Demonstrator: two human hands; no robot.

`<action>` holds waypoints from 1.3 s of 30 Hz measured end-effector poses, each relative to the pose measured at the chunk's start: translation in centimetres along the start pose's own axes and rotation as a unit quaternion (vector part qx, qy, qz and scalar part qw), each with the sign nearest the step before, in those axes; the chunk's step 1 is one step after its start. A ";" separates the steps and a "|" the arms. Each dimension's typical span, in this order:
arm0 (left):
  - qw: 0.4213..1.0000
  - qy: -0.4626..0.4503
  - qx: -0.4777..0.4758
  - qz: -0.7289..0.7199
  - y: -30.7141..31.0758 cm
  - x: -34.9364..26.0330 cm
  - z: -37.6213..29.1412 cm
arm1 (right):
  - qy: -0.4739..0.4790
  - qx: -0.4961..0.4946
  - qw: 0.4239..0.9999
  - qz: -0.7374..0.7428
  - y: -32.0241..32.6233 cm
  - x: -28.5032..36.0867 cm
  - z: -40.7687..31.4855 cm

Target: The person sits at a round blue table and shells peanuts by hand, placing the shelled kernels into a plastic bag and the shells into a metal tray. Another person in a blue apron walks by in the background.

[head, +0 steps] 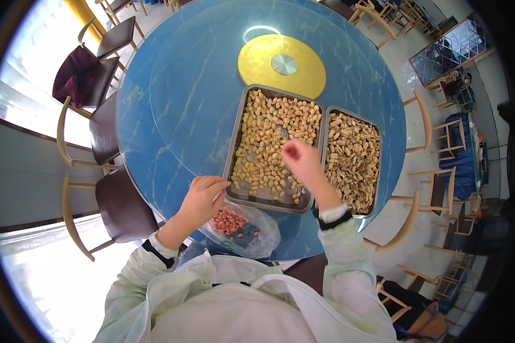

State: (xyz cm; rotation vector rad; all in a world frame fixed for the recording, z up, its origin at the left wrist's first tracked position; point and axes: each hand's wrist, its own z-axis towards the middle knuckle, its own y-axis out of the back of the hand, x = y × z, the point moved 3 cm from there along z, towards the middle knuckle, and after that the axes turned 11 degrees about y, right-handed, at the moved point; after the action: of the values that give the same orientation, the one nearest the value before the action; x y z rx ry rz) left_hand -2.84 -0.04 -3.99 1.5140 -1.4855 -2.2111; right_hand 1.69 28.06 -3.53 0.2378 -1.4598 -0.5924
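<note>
My right hand (pixel 302 165), slightly blurred, hovers with curled fingers over a metal tray (pixel 257 203) of unshelled peanuts (pixel 262 145); whether anything is between its fingertips is hidden. At the tray's lower left corner is my left hand (pixel 207 197), its fingers bent and thumb near the forefinger, above the mouth of a clear plastic bag (pixel 266 233). Shelled pink peanuts (pixel 228 221) lie in that bag, at the table's near edge. A second, narrower metal tray (pixel 380 163) stands right beside the first and is full of broken peanut shells (pixel 352 158).
The round blue marbled table (pixel 189 107) carries a yellow disc (pixel 257 60) with a silvery centre, just behind the larger tray. Wooden chairs with dark seats stand around, such as one at the left (pixel 122 206) and one at the right (pixel 425 122).
</note>
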 end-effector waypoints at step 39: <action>0.999 0.048 0.006 -0.006 1.3 3.5 -2.5 | 0.004 0.085 0.842 -0.532 0.9 -9.9 11.1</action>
State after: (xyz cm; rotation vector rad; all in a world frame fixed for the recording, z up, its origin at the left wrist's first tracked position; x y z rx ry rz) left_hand -3.30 -4.26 -5.47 1.6132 -1.4681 -2.1068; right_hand -8.89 36.07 -10.23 1.2396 -1.2791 -1.3408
